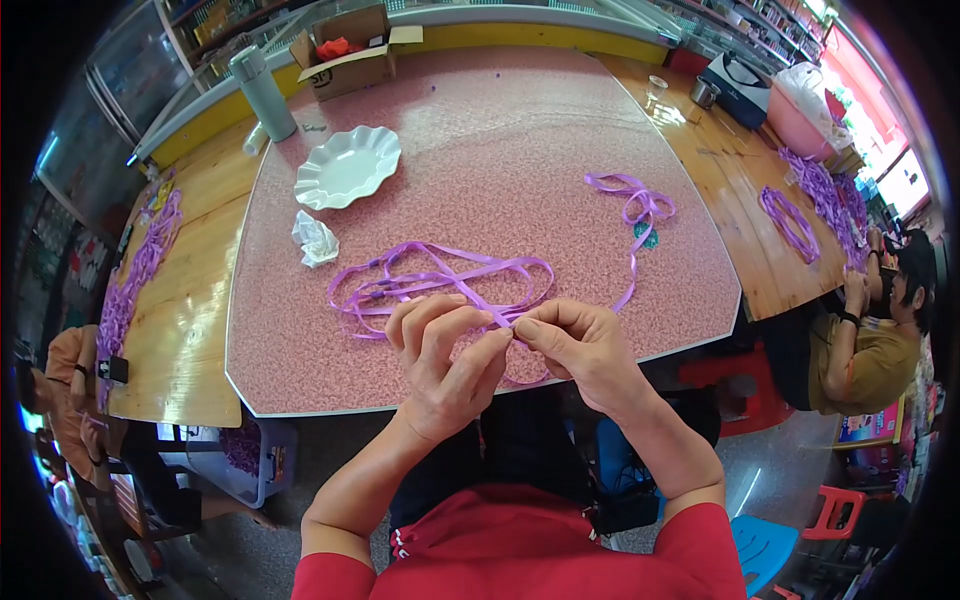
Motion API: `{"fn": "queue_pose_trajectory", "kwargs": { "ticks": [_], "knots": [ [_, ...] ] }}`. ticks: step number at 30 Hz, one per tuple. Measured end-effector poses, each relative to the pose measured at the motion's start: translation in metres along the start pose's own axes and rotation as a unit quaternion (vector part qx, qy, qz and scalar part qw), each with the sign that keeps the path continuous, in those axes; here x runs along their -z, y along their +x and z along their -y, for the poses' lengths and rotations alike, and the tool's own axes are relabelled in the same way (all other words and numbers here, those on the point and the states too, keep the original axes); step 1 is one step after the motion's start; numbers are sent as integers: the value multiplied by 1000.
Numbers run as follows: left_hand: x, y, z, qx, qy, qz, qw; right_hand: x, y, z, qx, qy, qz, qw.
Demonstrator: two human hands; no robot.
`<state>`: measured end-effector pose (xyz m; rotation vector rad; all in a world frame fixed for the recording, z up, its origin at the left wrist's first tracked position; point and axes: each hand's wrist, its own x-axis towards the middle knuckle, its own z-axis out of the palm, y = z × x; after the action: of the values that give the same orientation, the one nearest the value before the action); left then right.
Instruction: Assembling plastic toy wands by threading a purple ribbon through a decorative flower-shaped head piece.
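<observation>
Both my hands are over the near edge of the pink table, fingertips meeting. My left hand (440, 365) pinches a narrow purple ribbon (490, 312) between thumb and forefinger, its other fingers curled loosely. Pressed close beside it, my right hand (590, 355) pinches the same ribbon; the exact spot is small and partly covered by the fingertips. Behind my hands lies a loose pile of looped purple ribbon (535, 268) with darker purple bands on some strands. From the right, a long ribbon tail (632, 280) runs up to a small tangled heap (645, 205).
A white scalloped plate (348, 168), a crumpled tissue (316, 240), a green flask (263, 95) and an open cardboard box (347, 65) stand on the far left. People sit at wooden side tables with more purple ribbon (825, 200). A red stool (740, 390) is below right.
</observation>
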<state>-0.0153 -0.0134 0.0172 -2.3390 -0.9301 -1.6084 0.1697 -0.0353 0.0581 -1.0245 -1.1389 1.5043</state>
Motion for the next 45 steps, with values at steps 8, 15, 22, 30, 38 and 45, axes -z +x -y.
{"fn": "queue_pose_trajectory", "kwargs": {
  "ticks": [8,15,22,30,38,45],
  "knots": [
    [-6,5,-9,93,-65,-6,994,5,1,-3,-87,133,19,987],
    [-4,8,-8,56,-41,-7,998,7,-1,-4,-108,219,34,969],
    [-2,5,-5,0,1,-1,1000,3,1,-2,-106,184,26,977],
    [-7,9,-7,22,6,6,1000,4,3,-6,-139,219,30,965],
    [-15,4,-22,250,-163,5,954,-5,-3,-12,-7,86,-30,996],
    [-6,4,-27,358,-279,35,891,-6,3,-25,187,-127,-61,972]
  ]
}}
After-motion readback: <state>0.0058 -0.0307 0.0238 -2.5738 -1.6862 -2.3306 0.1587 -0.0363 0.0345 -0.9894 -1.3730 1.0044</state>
